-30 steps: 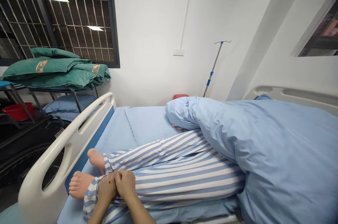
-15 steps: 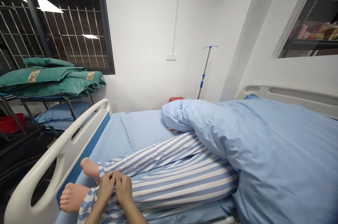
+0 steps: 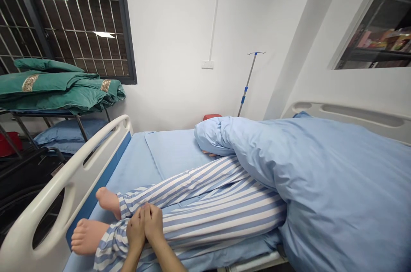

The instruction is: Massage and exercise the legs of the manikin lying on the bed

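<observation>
My left hand (image 3: 136, 228) and my right hand (image 3: 153, 222) sit side by side, fingers curled, on the near lower leg of a figure lying on the bed. Both are closed over its blue-and-white striped trousers (image 3: 218, 216), just above the ankle; the fingertips are hidden. Two smooth, bare feet (image 3: 88, 237) stick out of the cuffs toward the footboard, and look like a manikin's. A light blue quilt (image 3: 321, 169) covers the upper body, with a few fingertips (image 3: 208, 152) showing under its folded edge.
The white footboard (image 3: 77, 169) rises at left, the headboard (image 3: 353, 113) at right. Beyond the bed stand a drip pole (image 3: 247, 86) and a red object (image 3: 212, 116). Green folded bedding (image 3: 64, 92) lies on a rack; a black wheelchair (image 3: 28, 182) is below.
Both hands have shifted slightly right along the near trouser leg, toward the knee, and their fingers look more tightly curled. The view has tilted down a little.
</observation>
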### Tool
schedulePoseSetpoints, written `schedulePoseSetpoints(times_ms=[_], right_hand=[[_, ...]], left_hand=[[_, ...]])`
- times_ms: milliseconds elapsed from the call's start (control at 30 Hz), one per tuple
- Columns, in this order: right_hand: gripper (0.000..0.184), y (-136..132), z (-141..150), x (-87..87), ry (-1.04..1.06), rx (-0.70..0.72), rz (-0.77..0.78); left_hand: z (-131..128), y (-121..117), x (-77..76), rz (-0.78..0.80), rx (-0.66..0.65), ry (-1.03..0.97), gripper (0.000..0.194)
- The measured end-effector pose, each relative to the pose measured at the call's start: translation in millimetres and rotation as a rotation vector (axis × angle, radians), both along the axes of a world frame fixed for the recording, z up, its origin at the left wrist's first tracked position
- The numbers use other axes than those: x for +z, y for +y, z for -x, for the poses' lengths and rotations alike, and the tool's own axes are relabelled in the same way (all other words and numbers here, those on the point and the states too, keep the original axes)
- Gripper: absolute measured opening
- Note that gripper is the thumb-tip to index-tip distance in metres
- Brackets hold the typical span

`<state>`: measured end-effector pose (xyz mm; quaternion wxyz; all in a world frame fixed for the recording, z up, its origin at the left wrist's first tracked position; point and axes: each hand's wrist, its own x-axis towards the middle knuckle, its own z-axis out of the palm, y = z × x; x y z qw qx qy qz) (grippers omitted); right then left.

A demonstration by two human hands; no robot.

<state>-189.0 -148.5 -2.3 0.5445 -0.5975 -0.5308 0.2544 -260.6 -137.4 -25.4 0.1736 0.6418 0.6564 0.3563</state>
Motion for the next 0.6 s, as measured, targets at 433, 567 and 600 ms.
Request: schedulePoseSetpoints(times_ms=[433,567,600], right_hand=[[0.055,-13,-18,50.2,-0.393,0.093,-0.033],[0.052,-17,-22,29.9,-0.435,0.066,-0.019],[0.051,-17,-23,23.4,-0.445,0.049,-0.013]], left_hand=[[2,-4,13.7,0.08,-0.081,0.214,0.029],[2,-1,9.3,0.074,-0.081,0.204,0.034],[2,0,8.1,0.071,-0.073,0.201,0.036]])
